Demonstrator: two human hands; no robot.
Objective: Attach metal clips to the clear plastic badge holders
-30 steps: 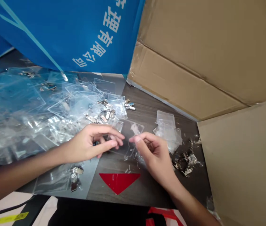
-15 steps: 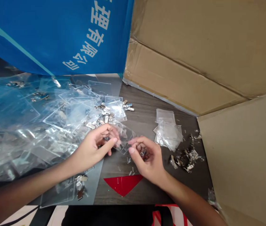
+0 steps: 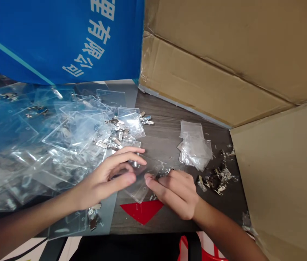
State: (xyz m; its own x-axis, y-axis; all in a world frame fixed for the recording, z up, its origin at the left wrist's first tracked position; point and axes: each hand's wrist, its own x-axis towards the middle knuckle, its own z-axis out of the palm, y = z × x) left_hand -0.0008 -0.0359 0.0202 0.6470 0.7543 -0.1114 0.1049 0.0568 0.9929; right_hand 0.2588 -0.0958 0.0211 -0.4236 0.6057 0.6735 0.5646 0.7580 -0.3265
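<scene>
In front of me is a clear plastic badge holder (image 3: 137, 189), tilted over the tabletop. My right hand (image 3: 176, 190) has its thumb and curled fingers closed at the holder's right edge, with small metal clip parts (image 3: 164, 172) showing by the fingers. My left hand (image 3: 110, 175) is at the holder's left side, fingers spread and thumb apart; whether it touches the plastic is unclear. Left of it lies a large pile of clear badge holders (image 3: 80, 123), several with metal clips (image 3: 119, 123) attached.
Clear plastic sleeves (image 3: 197, 150) are stacked at right, near loose metal clips (image 3: 220, 179). A red triangular piece (image 3: 142, 212) lies near the front edge. Cardboard panels (image 3: 186, 83) wall the back and right; a blue printed sheet (image 3: 55, 40) hangs at back left.
My left hand has loosened and spread its fingers. My right hand has turned palm-down, and the badge holder has swung lower, towards me. The view has shifted slightly.
</scene>
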